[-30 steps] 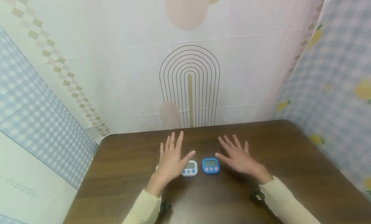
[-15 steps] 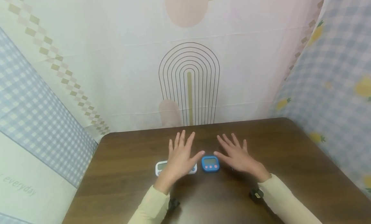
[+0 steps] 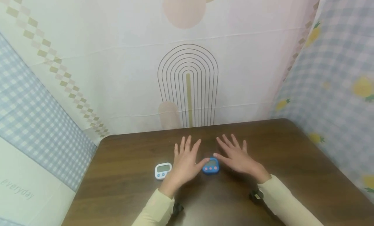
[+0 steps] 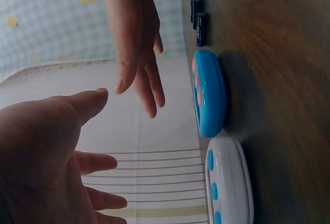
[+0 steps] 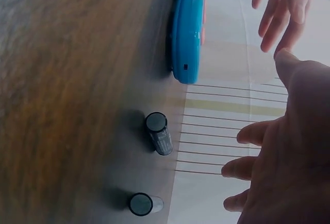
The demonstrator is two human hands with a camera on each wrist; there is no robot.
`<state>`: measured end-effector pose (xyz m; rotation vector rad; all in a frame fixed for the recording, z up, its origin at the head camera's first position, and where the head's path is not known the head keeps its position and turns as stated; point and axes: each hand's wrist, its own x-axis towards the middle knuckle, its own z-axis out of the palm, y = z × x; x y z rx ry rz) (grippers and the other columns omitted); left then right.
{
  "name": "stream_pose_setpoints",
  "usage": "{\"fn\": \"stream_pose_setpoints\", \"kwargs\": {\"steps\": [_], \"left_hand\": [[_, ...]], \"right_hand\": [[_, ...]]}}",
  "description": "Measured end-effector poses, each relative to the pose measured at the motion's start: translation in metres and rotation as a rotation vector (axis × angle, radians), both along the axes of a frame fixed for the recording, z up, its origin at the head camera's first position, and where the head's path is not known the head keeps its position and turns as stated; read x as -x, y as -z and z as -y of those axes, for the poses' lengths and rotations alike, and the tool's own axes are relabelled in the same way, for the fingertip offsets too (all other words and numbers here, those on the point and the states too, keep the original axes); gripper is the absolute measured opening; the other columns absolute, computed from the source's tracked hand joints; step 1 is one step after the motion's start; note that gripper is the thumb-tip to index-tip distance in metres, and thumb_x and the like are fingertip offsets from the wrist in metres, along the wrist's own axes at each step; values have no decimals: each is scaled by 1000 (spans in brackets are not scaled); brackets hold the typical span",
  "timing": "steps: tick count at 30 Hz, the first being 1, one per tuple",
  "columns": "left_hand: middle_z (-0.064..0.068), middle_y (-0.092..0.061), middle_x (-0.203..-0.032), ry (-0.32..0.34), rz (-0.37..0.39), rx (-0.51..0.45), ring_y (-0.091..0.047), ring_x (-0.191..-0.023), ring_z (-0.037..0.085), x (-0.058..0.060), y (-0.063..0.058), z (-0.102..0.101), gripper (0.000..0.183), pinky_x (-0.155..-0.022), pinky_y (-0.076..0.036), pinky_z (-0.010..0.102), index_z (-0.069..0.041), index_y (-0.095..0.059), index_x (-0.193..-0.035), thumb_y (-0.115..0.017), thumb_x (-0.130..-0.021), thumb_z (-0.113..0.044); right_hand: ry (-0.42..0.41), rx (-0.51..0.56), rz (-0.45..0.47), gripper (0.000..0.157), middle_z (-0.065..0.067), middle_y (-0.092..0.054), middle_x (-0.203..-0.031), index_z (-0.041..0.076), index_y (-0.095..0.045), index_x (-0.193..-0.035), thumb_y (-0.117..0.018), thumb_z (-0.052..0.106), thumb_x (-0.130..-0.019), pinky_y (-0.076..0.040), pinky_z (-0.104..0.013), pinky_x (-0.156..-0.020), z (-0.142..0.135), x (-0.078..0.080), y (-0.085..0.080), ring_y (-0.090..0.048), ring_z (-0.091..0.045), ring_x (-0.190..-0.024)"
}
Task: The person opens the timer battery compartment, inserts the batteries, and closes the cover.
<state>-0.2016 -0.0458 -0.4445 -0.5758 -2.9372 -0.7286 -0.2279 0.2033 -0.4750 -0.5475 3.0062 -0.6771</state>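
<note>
At the head view's lower centre, your left hand [image 3: 185, 162] and right hand [image 3: 239, 158] were spread, gripping nothing, with blue timer [image 3: 211, 169], white timer [image 3: 162, 169] and batteries [image 5: 163, 142] unheld, work done undetermined.

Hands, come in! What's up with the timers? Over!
Left hand, right hand: open, holding nothing. Blue timer, white timer: on the table. In head view, left hand partly hides blue timer.
</note>
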Motion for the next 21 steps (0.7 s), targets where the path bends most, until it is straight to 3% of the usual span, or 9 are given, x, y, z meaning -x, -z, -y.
{"fn": "stream_pose_setpoints", "kwargs": {"steps": [14, 21], "left_hand": [[24, -35, -169, 45, 48, 67, -21, -159, 51, 2, 7, -16, 83, -125, -7, 76, -17, -45, -160, -74, -94, -57], [23, -40, -166, 63, 62, 124, -29, -156, 50, 1, 4, -25, 84, -125, -14, 75, -16, -49, -158, -77, -92, -58]], "right_hand": [[-54, 20, 86, 79, -18, -34, -170, 13, -37, -165, -43, 66, -106, 0, -84, -119, -4, 0, -6, -14, -50, -161], [-83, 80, 132, 78, -15, -40, -168, 9, -38, -164, -43, 63, -108, -5, -77, -125, -6, 2, -7, -20, -46, -160]]}}
